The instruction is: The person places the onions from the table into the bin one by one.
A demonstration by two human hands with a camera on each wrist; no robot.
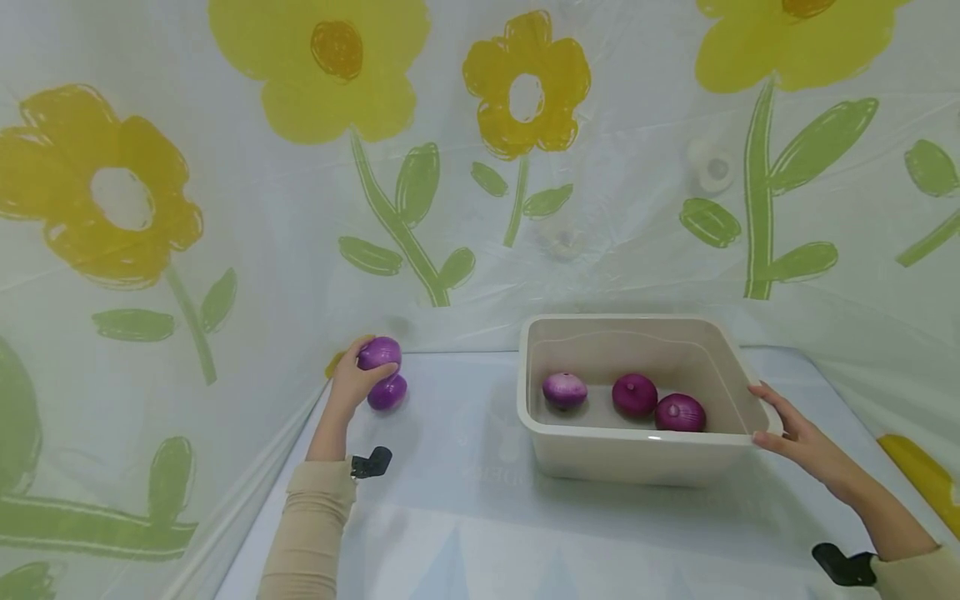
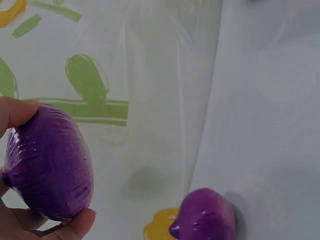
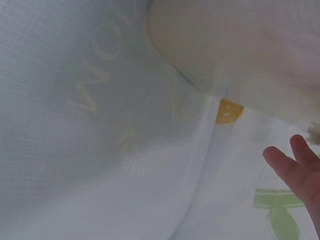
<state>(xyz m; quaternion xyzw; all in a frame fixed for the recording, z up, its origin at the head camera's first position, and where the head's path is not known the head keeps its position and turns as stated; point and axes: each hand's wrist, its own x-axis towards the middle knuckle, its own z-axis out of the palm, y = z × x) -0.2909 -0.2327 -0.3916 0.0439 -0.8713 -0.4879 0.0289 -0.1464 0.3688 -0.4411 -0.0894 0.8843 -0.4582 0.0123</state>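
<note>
A person's left hand (image 1: pixel 352 379) grips a purple onion (image 1: pixel 379 353) at the far left corner of a pale table (image 1: pixel 465 517), fingers and thumb curled around it. The left wrist view shows this onion (image 2: pixel 49 162) close up: deep violet, glossy, with fine ribs running along its skin, pinched between a fingertip above and the thumb below. A second onion (image 1: pixel 387 392) of the same purple lies on the table just below the held one; whether the two touch cannot be told. From the wrist, this second onion (image 2: pixel 205 216) sits beside a yellow patch on the sheet.

To the right stands a cream tub (image 1: pixel 637 454). Inside it lie three onions in a row: a paler, pinkish-white one (image 1: pixel 565 389) on the left, a dark magenta one (image 1: pixel 634 394) in the middle, and another magenta one (image 1: pixel 679 412) on the right, the last two close together.

The right hand (image 1: pixel 795 433) rests on the tub's right rim, fingers straight and slightly spread, holding nothing. A plastic sheet (image 1: pixel 225 208) printed with yellow flowers and green stems hangs behind the table.
</note>
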